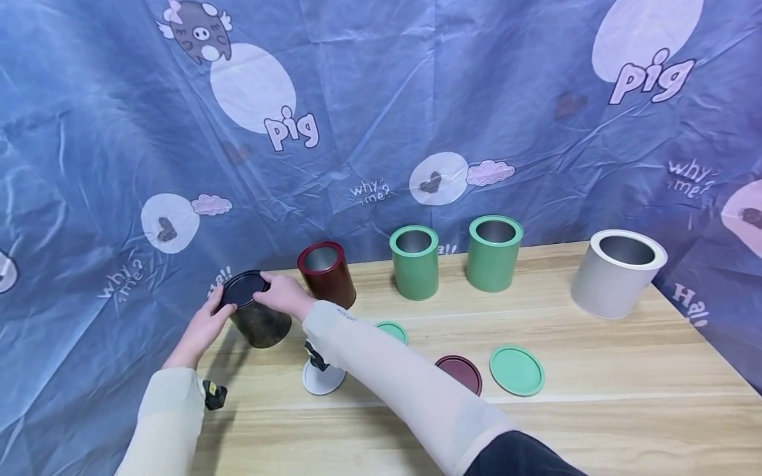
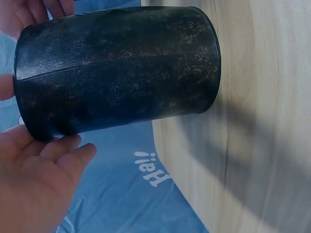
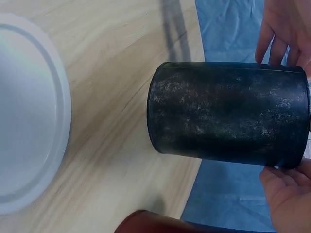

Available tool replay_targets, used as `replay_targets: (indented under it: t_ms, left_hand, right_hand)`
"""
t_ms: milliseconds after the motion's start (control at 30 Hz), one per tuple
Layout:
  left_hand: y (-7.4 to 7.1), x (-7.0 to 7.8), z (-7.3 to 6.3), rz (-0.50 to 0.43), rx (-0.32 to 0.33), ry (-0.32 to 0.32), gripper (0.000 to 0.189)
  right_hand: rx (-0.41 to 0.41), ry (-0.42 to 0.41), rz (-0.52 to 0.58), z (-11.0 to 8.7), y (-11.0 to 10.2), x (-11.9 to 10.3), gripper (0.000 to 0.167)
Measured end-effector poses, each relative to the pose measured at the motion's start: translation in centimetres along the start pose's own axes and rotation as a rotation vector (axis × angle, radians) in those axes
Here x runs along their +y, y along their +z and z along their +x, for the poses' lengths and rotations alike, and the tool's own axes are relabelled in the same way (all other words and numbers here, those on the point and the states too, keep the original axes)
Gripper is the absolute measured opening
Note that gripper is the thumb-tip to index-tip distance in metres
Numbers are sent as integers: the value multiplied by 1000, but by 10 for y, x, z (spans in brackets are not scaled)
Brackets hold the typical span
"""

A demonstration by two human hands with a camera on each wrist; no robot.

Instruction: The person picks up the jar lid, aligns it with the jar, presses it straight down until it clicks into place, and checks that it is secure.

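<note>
A dark, speckled black can point(image 1: 262, 325) stands upright at the left of the table, with a flat black lid point(image 1: 243, 289) on its mouth. My left hand point(image 1: 201, 332) grips the can's top edge from the left, thumb over the rim and fingers along the side. From the right, my right hand point(image 1: 284, 296) holds the opposite side of that edge, its thumb on the lid. In the left wrist view the can point(image 2: 116, 70) shows a long side seam, with the left fingers point(image 2: 73, 155) curled against its upper end. The right wrist view shows both hands at the can's top.
Along the back stand a dark red can point(image 1: 330, 281), two open green cans point(image 1: 415, 274) and a white can point(image 1: 610, 284). In front lie a white lid point(image 1: 321, 380), green lids point(image 1: 516, 371) and a dark red lid point(image 1: 461, 373). A blue printed cloth point(image 1: 357, 132) hangs behind.
</note>
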State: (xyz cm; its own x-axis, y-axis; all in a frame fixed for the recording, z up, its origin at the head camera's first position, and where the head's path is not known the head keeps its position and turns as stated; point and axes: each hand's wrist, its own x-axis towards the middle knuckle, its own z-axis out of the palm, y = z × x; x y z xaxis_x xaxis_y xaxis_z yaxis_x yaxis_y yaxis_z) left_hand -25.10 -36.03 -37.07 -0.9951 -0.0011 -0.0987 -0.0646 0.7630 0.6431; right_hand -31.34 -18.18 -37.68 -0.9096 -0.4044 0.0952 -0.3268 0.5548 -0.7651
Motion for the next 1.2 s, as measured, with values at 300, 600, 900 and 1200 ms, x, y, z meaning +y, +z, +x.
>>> replay_targets:
  t_ms: [300,600,900,1200]
  left_hand:
    - [-2,3,2,149,23,52,72]
    - [-2,4,3,217,43,55,71]
    - [0,3,0,320,50,49,68]
    - [2,4,1,354,67,77,69]
  right_hand:
    - [-32,-74,-211,7,-3,3,57]
    - [-51,-86,-206,8,-7,0,56]
    - [-83,-61,-280,7,-4,-2,55]
    - [-62,-46,-257,5,-6,-2,56]
